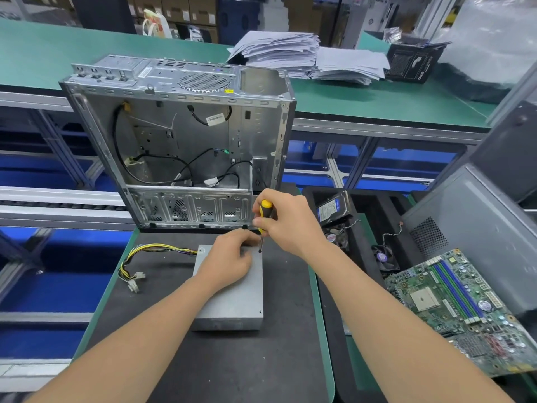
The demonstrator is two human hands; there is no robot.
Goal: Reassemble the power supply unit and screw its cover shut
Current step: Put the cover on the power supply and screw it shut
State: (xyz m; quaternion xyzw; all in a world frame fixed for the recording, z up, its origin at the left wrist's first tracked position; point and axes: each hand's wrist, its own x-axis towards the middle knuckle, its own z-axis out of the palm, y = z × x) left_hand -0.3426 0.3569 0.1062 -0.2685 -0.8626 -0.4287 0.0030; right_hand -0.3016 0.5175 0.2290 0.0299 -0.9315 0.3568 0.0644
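A grey metal power supply unit [235, 301] lies flat on the black mat, its cover on top. A bundle of yellow and black cables [145, 257] leaves its far left corner and ends in white plugs. My right hand [286, 222] grips a yellow and black screwdriver [263, 221], held nearly upright with its tip at the unit's far right corner. My left hand [229, 260] rests on the far part of the cover, fingertips close to the screwdriver tip. I cannot see the screw itself.
An open, empty computer case [180, 135] stands right behind the unit. A green motherboard [462, 303] lies at the right, beside a black tray [366, 205] holding a hard drive and fans. Stacked papers [290, 53] sit on the far green bench.
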